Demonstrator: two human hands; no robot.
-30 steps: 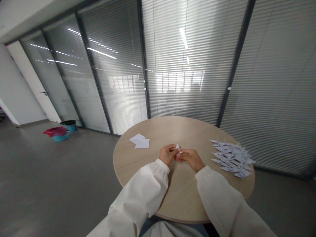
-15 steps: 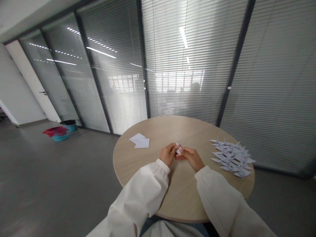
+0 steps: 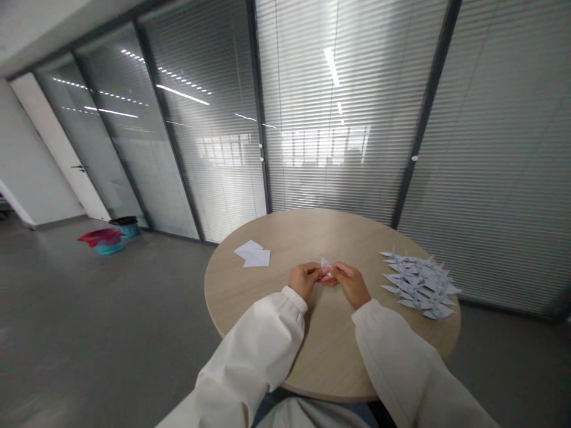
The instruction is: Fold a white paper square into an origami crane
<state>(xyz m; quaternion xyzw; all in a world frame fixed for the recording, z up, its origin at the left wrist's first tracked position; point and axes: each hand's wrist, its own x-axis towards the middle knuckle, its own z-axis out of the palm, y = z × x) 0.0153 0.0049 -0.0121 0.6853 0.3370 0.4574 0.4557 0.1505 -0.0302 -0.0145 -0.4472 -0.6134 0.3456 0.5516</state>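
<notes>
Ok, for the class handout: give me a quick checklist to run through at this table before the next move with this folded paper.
1. Left hand and right hand both holding the small folded white paper: ok.
2. Creases on that paper sharp: cannot tell, too small and partly hidden.
3. Loose white paper sheets on the round wooden table, apart from the hands: ok.
4. Folded paper cranes apart from the right hand: ok.
5. White sleeve cuffs off the paper: ok.
</notes>
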